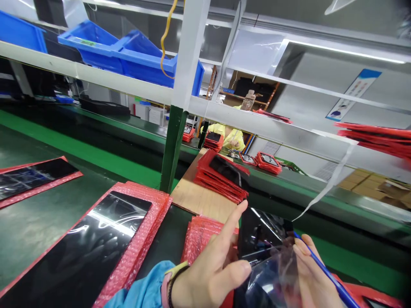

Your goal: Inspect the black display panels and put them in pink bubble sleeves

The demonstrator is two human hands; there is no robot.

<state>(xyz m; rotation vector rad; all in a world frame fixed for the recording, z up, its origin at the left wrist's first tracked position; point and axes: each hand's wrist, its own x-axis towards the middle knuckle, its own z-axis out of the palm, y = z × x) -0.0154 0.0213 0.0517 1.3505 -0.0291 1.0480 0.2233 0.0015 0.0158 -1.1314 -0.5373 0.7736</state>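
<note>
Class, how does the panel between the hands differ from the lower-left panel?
The lower-left panel lies on red bubble wrap; the handled panel sits between the left hand and right hand. The lower-left panel reflects a broad band; the handled panel, a thinner streak. Both look dark and glossy.

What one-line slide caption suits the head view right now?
Left hand at a glossy black panel, right hand holding a slim blue tool, red bubble-wrap pouches alongside.

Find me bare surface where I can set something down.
Bare bench between the left-edge panel and the large panel; wooden board between the green post and red stack. It's crowded around the left hand and right hand.
</note>
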